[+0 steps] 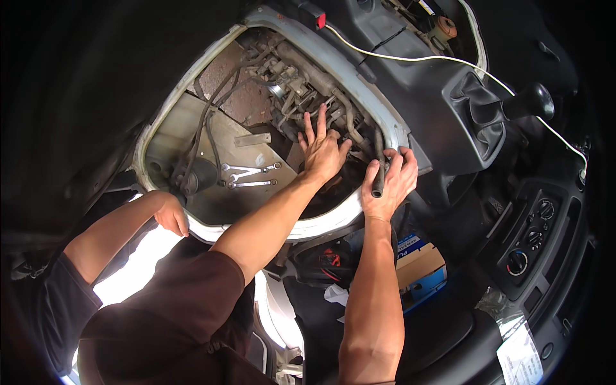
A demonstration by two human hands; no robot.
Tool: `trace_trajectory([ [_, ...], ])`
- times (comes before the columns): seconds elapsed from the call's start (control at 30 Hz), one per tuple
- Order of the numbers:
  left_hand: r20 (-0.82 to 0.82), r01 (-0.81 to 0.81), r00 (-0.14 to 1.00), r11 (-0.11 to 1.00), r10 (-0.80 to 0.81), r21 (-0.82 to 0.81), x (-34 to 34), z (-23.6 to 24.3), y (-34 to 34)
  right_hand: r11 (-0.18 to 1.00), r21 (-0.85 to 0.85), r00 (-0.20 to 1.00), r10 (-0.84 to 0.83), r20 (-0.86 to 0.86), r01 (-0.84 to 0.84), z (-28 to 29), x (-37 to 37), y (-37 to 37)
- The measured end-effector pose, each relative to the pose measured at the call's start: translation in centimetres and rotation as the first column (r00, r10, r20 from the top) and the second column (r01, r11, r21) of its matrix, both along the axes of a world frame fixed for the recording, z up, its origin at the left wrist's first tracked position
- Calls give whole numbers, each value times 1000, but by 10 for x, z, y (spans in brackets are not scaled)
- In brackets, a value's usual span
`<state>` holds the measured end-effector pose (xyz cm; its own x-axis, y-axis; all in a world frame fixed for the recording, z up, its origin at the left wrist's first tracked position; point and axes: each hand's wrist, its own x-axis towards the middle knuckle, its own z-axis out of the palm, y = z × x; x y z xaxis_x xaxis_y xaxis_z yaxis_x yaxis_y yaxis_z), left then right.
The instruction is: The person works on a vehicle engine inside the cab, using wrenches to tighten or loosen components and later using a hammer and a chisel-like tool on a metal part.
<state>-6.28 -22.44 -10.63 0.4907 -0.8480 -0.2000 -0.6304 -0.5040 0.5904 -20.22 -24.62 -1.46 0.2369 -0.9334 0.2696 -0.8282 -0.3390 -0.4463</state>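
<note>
My left hand (321,154) reaches into the opened engine bay (282,224), its fingers spread over the metal pipes and fittings (295,77); the fingertips touch parts there. At the bay's right rim, my right hand (391,183) has thumb and fingers around the open end of a dark rubber hose (378,189), with fingers also against the rim. Several silver wrenches (253,183) lie on a metal plate (212,135) to the left of my left hand, near hanging dark hoses and cables.
A co-worker's hand (170,212) rests near the bay's lower-left rim. Right are a gear lever (532,102), white cable (436,56) and dashboard controls (532,237). An open cardboard box (420,266) lies below. Another opening (443,29) with engine parts is at upper right.
</note>
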Motion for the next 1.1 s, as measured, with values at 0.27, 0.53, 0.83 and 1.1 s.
trace_trajectory([
  [0.27, 4, -28, 1000, 999, 28, -41, -3, -5, -2, 1000, 2, 1000, 4, -20, -4, -1, 0, 0],
  [0.53, -27, -16, 1000, 998, 15, -55, -1, -6, -2, 1000, 5, 1000, 16, -27, -16, -1, 0, -2],
  [0.83, -10, 0, 1000, 999, 0, -42, -1, -5, -1, 1000, 8, 999, 17, -30, -17, 0, 0, -1],
  [1.1, -12, -1, 1000, 999, 0, -33, 1, -6, -2, 1000, 5, 999, 27, -47, -27, 0, -1, -1],
])
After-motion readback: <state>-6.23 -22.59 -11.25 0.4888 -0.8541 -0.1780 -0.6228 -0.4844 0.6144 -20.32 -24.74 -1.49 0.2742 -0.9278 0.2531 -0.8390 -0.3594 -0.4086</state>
